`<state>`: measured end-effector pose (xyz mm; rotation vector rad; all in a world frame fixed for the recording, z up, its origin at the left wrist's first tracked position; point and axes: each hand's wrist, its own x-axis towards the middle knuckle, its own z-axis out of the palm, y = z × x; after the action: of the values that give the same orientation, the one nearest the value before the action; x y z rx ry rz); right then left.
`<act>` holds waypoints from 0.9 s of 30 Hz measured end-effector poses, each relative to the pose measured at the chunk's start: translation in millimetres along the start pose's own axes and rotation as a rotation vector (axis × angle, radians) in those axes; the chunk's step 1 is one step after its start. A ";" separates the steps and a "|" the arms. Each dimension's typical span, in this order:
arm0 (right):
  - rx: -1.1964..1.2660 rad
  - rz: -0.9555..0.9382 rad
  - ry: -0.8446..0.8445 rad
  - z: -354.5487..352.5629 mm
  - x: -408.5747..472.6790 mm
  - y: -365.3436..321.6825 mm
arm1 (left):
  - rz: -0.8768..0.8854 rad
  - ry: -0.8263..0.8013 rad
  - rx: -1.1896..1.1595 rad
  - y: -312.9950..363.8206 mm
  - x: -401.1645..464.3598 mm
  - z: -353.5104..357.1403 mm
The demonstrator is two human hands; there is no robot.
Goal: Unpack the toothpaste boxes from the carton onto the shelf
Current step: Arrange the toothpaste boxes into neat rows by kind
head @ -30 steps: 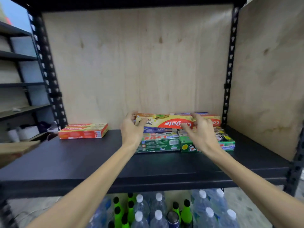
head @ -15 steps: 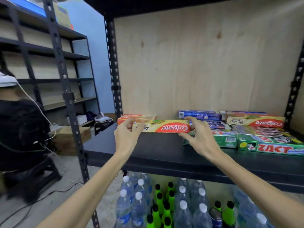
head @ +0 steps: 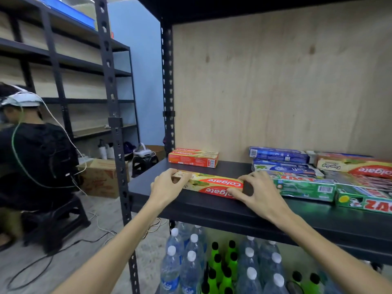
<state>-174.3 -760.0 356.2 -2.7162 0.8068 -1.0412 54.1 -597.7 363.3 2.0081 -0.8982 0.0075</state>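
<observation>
A yellow and red Colgate toothpaste box (head: 212, 185) lies lengthwise on the black shelf (head: 212, 211), near its front left. My left hand (head: 167, 188) grips the box's left end and my right hand (head: 253, 193) grips its right end. Behind it, a red Colgate box pair (head: 193, 158) sits at the back left. A stack of blue, green and red toothpaste boxes (head: 318, 177) fills the shelf's right side. The carton is not in view.
A plywood back panel closes the shelf. Water bottles and green bottles (head: 222, 264) stand on the level below. The black upright post (head: 118, 158) marks the left edge. A seated person (head: 31, 158) and a cardboard box (head: 101, 177) are on the floor to the left.
Both hands carried the Colgate box from the top of the right stack leftward and down onto the shelf's front left. My view swung left with it.
</observation>
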 end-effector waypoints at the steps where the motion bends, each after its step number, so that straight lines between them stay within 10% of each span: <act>1: 0.033 0.027 -0.012 -0.7 -1.1 -2.1 | 0.003 -0.026 0.010 0.1 0.2 0.9; 10: 0.100 0.254 0.049 6.2 -9.2 -44.7 | 0.142 0.045 -0.103 16.0 -35.2 20.7; 19: 0.418 0.148 -0.199 11.6 -10.5 -69.7 | 0.305 -0.256 -0.078 16.4 -58.0 6.3; 27: 0.596 0.135 -0.395 10.3 6.0 -68.4 | 0.215 -0.188 -0.029 6.6 -42.2 -2.0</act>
<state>-134.0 -705.7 372.0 -2.2082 0.4984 -0.5629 19.8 -573.5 355.2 1.8994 -1.2236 -0.0745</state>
